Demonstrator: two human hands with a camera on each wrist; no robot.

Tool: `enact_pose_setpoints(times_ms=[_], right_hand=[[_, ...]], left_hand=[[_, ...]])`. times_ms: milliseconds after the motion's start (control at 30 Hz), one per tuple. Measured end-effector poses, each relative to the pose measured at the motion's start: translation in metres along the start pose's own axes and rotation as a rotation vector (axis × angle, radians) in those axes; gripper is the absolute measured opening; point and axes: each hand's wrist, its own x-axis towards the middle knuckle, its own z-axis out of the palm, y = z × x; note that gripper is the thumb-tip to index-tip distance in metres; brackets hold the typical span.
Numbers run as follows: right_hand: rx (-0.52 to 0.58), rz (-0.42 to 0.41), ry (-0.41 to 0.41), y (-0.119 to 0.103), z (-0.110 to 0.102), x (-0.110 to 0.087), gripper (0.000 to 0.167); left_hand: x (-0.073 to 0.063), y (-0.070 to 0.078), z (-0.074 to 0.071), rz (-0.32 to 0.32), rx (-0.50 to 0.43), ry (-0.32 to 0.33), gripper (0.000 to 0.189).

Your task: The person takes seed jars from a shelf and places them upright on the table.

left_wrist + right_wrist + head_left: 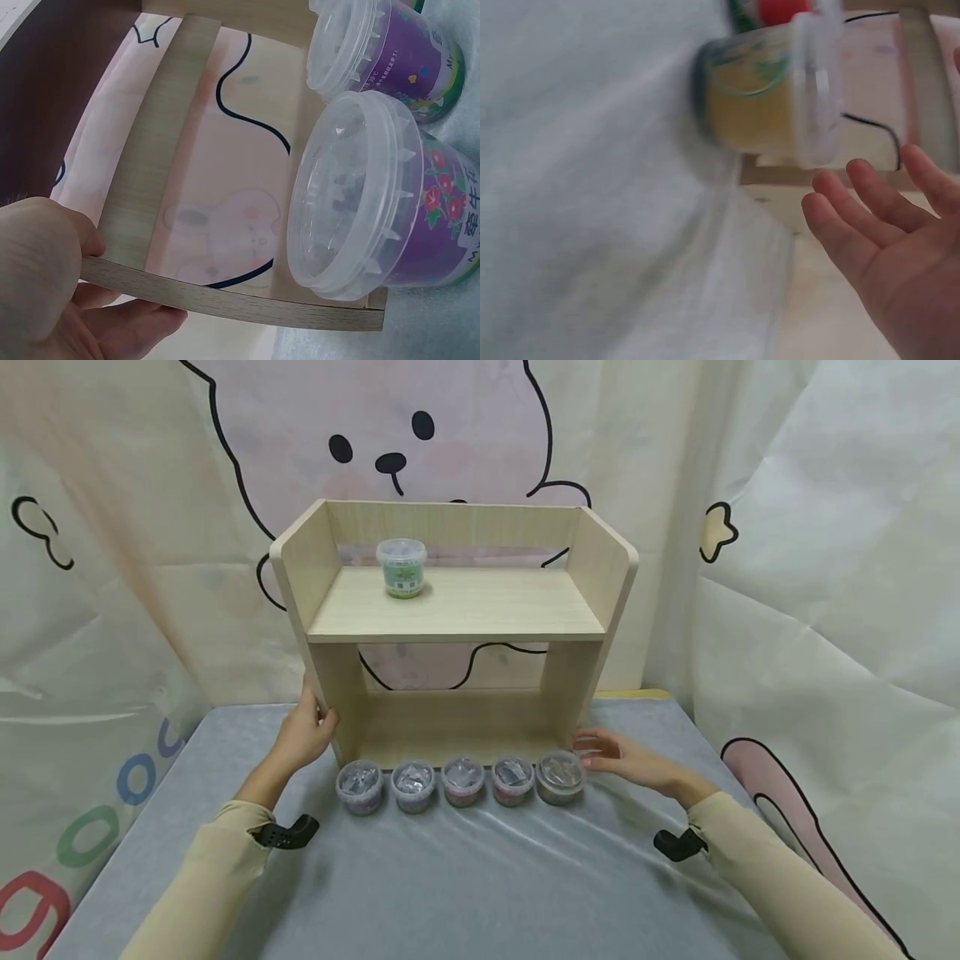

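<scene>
A pale wooden two-tier shelf stands on the cloth-covered table. My left hand grips its left side panel; in the left wrist view the thumb lies on one side of the panel edge and the fingers on the other. Extended fingers of my right hand reach beside the shelf's right panel, close to the rightmost tub; whether they touch the panel is unclear. Several clear-lidded plastic tubs stand in a row before the shelf, including a purple-labelled tub at the left end. A green-labelled tub sits on the upper tier.
Grey-blue cloth covers the table, slightly wrinkled at the right. Behind the shelf hangs a cartoon-printed curtain, with more hanging at both sides. A yellow strip shows along the table's back edge.
</scene>
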Motion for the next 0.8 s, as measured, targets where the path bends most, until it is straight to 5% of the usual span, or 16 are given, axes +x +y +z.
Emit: enact_pose_setpoints(times_ms=[800], right_hand=[[-0.085,-0.16,-0.038,-0.113,-0.001,0.022,0.056]], left_hand=[[-0.002,0.002,-0.002,-0.017,0.008,-0.009,0.077]])
